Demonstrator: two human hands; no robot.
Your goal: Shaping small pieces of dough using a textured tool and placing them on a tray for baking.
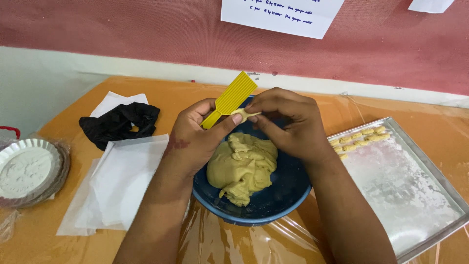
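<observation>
Above the bowl (288,190), the left hand (195,139) grips the ridged comb (230,99), its long axis rising up-right, while the right hand (288,122) pinches a dough piece (243,114) against its lower end.

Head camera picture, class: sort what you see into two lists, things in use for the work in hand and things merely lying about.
In use:
left hand holding yellow ridged board
right hand pressing small dough piece
dough lump in blue bowl
floured tray with shaped pieces

Lying about:
black glove
white paper sheets
foil dish of flour
</observation>
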